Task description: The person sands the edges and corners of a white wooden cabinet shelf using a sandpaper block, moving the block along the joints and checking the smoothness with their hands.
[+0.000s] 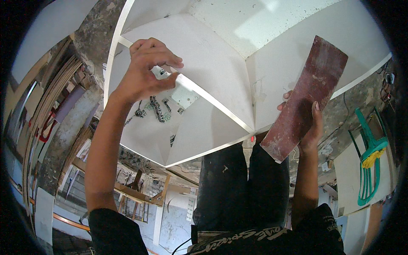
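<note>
A white panelled cabinet [216, 51] with divided compartments fills the middle and top of the view. My left hand [149, 70] straddles the narrow edge of a white divider panel [212, 101], thumb on the near side and fingers on the far side, lightly pinching it. In my right hand [312, 127] is a long, flat, reddish-brown sanding block [308, 95], tilted, its face scuffed with pale dust. The thumb lies along its right edge, and fingertips show at its left edge. The block is held over the cabinet's right side, apart from the divider.
Stacked boards [46, 97] lean at the left. A green plastic chair [369, 157] with a yellow bundle [374, 158] on it is at the right. Wooden frame pieces [140, 193] lie behind the cabinet's near edge. Printed film or markings show inside the near compartment.
</note>
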`<state>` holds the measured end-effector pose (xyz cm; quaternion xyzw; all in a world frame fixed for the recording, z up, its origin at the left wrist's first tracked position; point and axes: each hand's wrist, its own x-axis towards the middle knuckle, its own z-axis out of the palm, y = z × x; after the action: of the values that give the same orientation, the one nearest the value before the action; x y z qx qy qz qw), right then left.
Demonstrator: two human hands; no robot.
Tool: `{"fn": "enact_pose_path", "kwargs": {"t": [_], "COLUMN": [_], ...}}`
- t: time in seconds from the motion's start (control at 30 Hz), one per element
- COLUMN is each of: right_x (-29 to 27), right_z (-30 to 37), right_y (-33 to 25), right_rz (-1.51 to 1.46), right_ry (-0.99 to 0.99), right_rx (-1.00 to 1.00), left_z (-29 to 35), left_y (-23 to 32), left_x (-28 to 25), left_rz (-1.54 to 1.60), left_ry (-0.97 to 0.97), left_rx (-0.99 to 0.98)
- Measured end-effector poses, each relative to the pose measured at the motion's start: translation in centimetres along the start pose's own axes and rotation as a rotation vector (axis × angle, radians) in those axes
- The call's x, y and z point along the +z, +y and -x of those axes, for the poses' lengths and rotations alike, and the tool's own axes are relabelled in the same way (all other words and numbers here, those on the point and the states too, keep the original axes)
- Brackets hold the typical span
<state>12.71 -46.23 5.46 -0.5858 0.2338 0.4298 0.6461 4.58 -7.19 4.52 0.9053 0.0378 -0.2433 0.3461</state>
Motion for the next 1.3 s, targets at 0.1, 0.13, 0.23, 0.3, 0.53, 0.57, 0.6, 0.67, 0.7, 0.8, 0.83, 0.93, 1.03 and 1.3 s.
{"fn": "enact_pose_path", "kwargs": {"t": [0.1,0.13,0.23,0.3,0.53,0.57,0.6,0.67,0.7,0.8,0.83,0.93,1.03,1.3], "right_x": [0.0,-0.1,-0.4,-0.4,-0.4,-0.5,-0.5,-0.6,-0.6,-0.6,-0.5,-0.4,0.1,0.2], "right_z": [0.0,-0.1,-0.1,-0.2,-0.1,-0.1,-0.1,-0.1,-0.1,-0.1,-0.1,-0.3,-0.3,-0.4], "right_y": [-0.1,-0.1,0.2,0.4,0.2,0.3,0.4,0.5,0.5,0.4,0.3,0.4,0.2,0.1], "right_rz": [-0.005,-0.014,-0.057,-0.055,-0.008,-0.01,-0.011,-0.02,-0.028,-0.019,-0.011,-0.053,-0.059,-0.062], "right_ry": [-0.02,-0.032,-0.025,-0.034,-0.016,-0.012,-0.006,-0.011,-0.021,-0.013,-0.005,-0.002,0.006,0.003], "right_rx": [-0.011,-0.015,0.008,0.005,-0.021,-0.017,-0.013,-0.009,-0.008,-0.007,-0.006,0.024,-0.045,-0.037], "left_z": [-0.2,-0.2,-0.2,-0.1,-0.3,-0.2,0.0,-0.1,-0.1,0.1,0.4,1.1,2.0,2.4], "left_y": [0.2,0.2,0.3,0.2,0.3,0.2,0.0,-0.7,-0.9,-0.4,-0.5,0.3,1.5,4.0], "left_x": [0.3,0.3,0.3,-0.1,0.4,0.1,0.0,-0.1,0.0,0.8,1.1,1.9,3.4,6.1], "left_rz": [-0.011,-0.026,-0.045,-0.037,-0.023,-0.029,-0.036,0.006,0.027,-0.045,-0.089,-0.153,-0.09,-0.147], "left_ry": [0.04,0.039,0.025,-0.005,0.02,0.013,0.007,0.024,0.032,0.112,0.133,0.211,0.114,0.092], "left_rx": [0.023,0.022,0.016,0.007,0.021,0.025,0.028,0.061,0.078,0.107,0.173,0.395,0.406,0.459]}}
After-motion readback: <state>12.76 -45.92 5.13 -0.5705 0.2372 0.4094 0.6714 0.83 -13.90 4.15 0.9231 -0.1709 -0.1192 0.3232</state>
